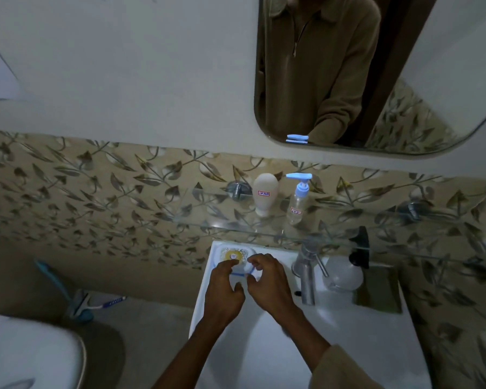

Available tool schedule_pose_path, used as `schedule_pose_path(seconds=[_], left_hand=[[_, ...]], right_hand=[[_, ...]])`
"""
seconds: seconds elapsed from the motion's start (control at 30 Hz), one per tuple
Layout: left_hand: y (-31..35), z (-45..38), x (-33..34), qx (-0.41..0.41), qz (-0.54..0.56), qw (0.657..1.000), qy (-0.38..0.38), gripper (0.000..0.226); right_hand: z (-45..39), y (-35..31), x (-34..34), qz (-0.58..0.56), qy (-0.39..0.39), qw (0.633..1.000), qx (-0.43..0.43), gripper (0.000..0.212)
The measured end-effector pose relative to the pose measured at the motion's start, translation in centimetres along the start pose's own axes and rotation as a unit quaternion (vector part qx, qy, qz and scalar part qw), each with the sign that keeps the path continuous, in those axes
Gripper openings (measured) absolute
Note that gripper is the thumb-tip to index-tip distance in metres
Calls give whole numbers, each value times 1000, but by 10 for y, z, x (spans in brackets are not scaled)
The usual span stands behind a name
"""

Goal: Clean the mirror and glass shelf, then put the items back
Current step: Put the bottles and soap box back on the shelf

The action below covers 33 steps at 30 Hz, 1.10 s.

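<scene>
Closing around the round white blue-rimmed soap dish [237, 265] on the white ceramic sink [348, 327], left hand [225, 293] and right hand [267, 282] curl loosely, contact unclear; the likely next move lifts it onto the clear glass shelf [202, 220].

A white sink [357, 341] stands against a wall of leaf-patterned tiles [82, 197], with plain pale wall [124, 66] above them. A steel tap [306, 273] rises at the back of the sink. Right of the tap, a dark green cloth [376, 299] lies on the sink's ledge. Low on the left, part of a white toilet [31, 355] shows. Between toilet and sink, a blue brush [65, 290] leans at the foot of the wall, on a grey floor [152, 318].
</scene>
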<state>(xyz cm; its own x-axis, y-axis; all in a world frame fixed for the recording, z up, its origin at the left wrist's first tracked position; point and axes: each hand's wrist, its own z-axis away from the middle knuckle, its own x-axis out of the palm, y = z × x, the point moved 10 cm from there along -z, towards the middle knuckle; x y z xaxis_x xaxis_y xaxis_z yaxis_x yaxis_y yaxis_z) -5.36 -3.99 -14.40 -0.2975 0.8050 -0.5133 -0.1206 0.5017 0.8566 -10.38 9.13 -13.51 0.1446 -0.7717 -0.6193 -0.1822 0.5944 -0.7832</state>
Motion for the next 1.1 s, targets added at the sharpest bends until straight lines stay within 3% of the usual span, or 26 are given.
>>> schedule_pose_path(seconds=[0.3, 0.43, 0.53, 0.63, 0.8, 0.97, 1.1], left_hand=[[-34, -43, -5, -104, -33, 994, -8, 53], [-37, -50, -5, -122, -11, 992, 8, 56], [-48, -52, -8, -156, 16, 987, 16, 35], [-61, -44, -5, -201, 66, 977, -8, 39], [-57, -29, 3, -166, 74, 983, -31, 51], [-42, 4, 3, -129, 81, 988, -40, 64], [-7, 24, 6, -69, 116, 990, -47, 68]], right_hand=[[-35, 37, 47, 39, -86, 988, 125, 56], [-40, 40, 57, -25, -72, 986, 148, 56], [-39, 51, 56, -18, -55, 983, 172, 57], [-32, 61, 51, 20, -55, 982, 181, 55], [0, 72, 35, 29, -64, 980, 189, 64], [40, 61, -10, -28, -15, 992, 124, 64], [67, 46, -63, -55, 49, 994, 79, 79]])
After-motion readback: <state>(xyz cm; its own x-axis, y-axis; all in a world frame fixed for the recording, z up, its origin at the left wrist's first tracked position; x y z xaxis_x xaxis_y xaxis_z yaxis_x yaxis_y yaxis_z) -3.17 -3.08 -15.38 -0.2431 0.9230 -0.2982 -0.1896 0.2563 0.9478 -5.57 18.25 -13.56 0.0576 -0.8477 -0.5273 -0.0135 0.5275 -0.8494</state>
